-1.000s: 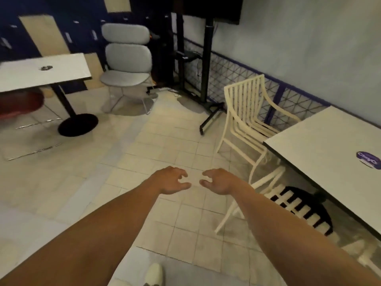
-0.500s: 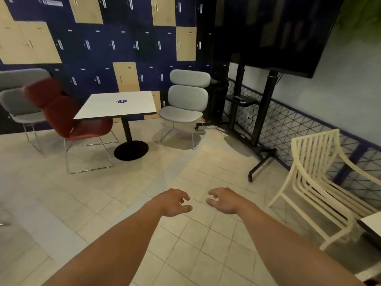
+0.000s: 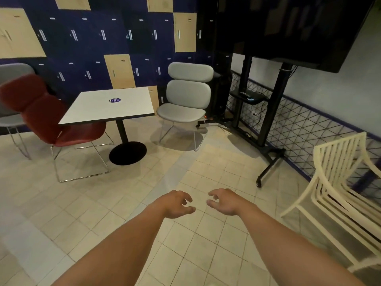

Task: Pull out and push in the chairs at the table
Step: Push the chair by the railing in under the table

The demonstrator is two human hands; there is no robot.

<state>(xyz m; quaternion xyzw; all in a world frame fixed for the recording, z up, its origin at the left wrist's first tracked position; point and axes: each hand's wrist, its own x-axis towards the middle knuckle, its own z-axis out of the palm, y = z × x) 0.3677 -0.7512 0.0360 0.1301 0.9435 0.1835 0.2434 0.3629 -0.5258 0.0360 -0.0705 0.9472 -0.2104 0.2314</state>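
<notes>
Beyond my fingertips the beige tiled floor point(image 3: 103, 203) runs bare up to the square white table point(image 3: 92, 112), which stands ahead and to the left of the left fingers point(image 3: 186, 197), well apart from them. Its black-trimmed near edge faces me, and a round purple sticker point(image 3: 114, 100) sits on the top. A red padded chair point(image 3: 41, 112) is at the table's left side with its seat partly under the near corner. A pale grey padded chair point(image 3: 185, 96) stands just beside the table's right edge, straight ahead of both hands; I cannot tell whether it touches the top. To the right of the right fingers point(image 3: 215, 192), near but apart, is a cream slatted armchair point(image 3: 338, 182) with its back to a wire mesh panel point(image 3: 299, 129). The foot of a black wheeled stand point(image 3: 268, 112) reaches onto the floor ahead-right of the right fingers.

My left hand point(image 3: 175, 204) and right hand point(image 3: 224, 202) are held out side by side, palms down, forearms stretched forward. The fingers of both curl loosely, the thumbs point toward each other, and neither hand holds anything.

The cream armchair is cut off by the right and bottom borders. A second grey chair point(image 3: 10, 96) is half hidden behind the red one and cropped at the left. The dark screen point(image 3: 288, 27) on the stand runs out of the top. The red chair's back is blurred.
</notes>
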